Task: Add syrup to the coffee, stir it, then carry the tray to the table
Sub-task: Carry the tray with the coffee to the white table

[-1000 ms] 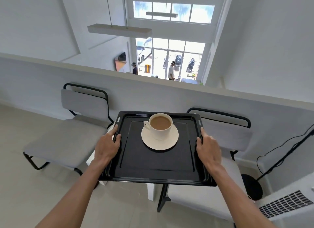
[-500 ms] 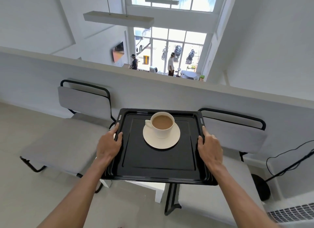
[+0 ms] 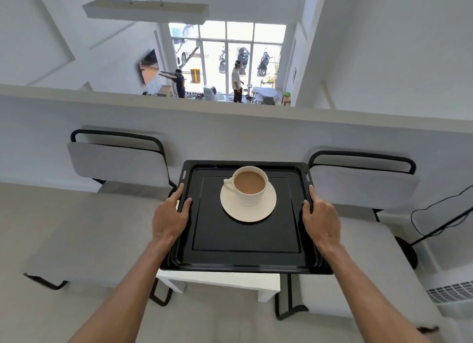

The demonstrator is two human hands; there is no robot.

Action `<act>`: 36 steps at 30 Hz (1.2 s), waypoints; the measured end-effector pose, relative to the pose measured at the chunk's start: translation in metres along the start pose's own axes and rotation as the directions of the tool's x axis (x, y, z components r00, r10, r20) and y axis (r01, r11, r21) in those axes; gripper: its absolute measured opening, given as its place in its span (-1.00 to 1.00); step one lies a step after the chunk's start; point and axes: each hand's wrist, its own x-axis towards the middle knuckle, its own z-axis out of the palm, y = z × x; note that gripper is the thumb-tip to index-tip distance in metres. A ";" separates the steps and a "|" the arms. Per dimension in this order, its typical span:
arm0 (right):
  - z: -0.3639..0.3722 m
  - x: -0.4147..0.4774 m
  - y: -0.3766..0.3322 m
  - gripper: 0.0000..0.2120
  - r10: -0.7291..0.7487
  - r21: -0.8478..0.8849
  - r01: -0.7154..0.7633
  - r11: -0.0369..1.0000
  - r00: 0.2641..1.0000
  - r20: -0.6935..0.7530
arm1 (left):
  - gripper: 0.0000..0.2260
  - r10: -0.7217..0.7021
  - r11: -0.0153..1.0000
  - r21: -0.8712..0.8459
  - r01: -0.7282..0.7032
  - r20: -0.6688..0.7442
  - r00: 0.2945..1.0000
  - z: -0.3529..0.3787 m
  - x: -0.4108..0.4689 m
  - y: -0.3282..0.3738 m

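Note:
A black tray (image 3: 245, 240) is held level above a small white table (image 3: 220, 281), which shows just under the tray's near edge. My left hand (image 3: 170, 217) grips the tray's left rim, thumb on top. My right hand (image 3: 321, 218) grips the right rim the same way. On the tray's far half stands a white cup of milky coffee (image 3: 249, 185) on a white saucer (image 3: 248, 209), the handle pointing left.
A grey chair with a black frame (image 3: 112, 189) stands left of the table, and another grey chair (image 3: 358, 214) stands right. Behind them runs a low white wall (image 3: 230, 127). A black lamp base and cable (image 3: 409, 253) and a white heater (image 3: 450, 291) sit at right.
I have moved closer to the white table with the tray. The view has tipped downward, and the table's top and legs show more fully below the tray. Both hands keep their grip.

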 end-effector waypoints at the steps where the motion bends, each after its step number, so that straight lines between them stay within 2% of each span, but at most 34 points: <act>1: 0.007 0.002 -0.004 -0.54 0.007 0.004 -0.007 1.000 1.000 -0.007 | -0.52 -0.008 1.000 -0.003 0.008 0.000 1.000 0.001 0.006 -0.006; 10: 0.061 0.025 -0.021 -0.54 0.049 0.042 -0.049 0.998 0.999 -0.006 | -0.47 -0.033 0.999 0.019 0.032 0.048 0.998 0.018 0.053 -0.041; 14: 0.083 0.042 -0.022 -0.54 0.057 0.058 -0.058 0.997 0.998 0.014 | -0.52 -0.051 0.995 0.086 0.049 0.021 0.998 0.033 0.071 -0.052; 20: 0.123 0.060 -0.018 -0.53 0.086 0.089 -0.090 0.992 0.995 0.055 | -0.58 -0.088 0.995 0.051 0.086 0.034 0.996 0.059 0.091 -0.074; 36: 0.292 0.076 0.018 -0.52 0.243 0.102 -0.246 0.964 0.969 0.043 | -0.59 -0.100 0.993 0.070 0.096 0.058 0.993 0.187 0.157 -0.201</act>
